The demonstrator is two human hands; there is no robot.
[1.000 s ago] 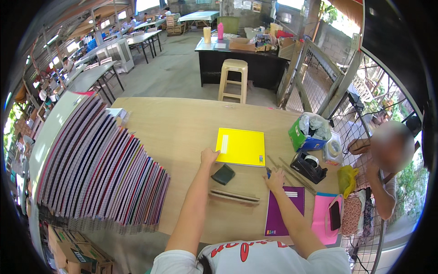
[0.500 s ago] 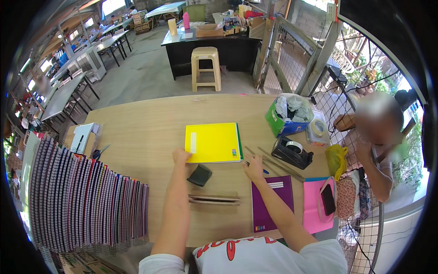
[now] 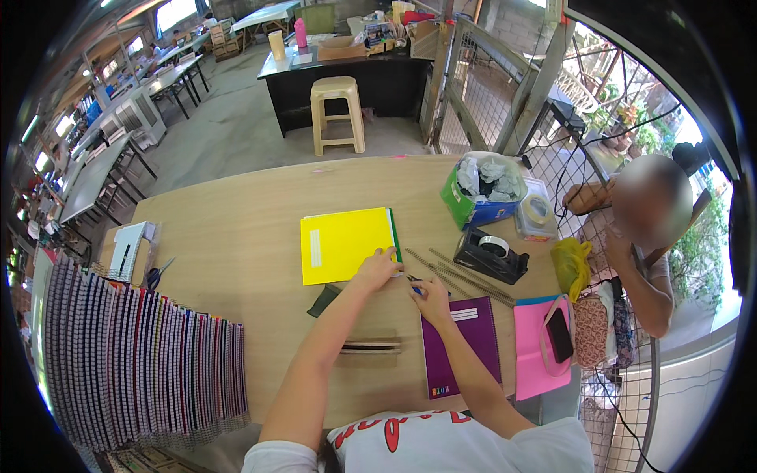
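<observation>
Left hand shifted rightward; forearm overlaps dark block.

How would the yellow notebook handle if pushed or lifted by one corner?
Yellow notebook: likely slides rather than tips, since it lies flat on the table. Probably flexes if lifted at one corner, being broad and thin. Layers may shift against each other: green shows past the yellow cover along its right edge.
</observation>
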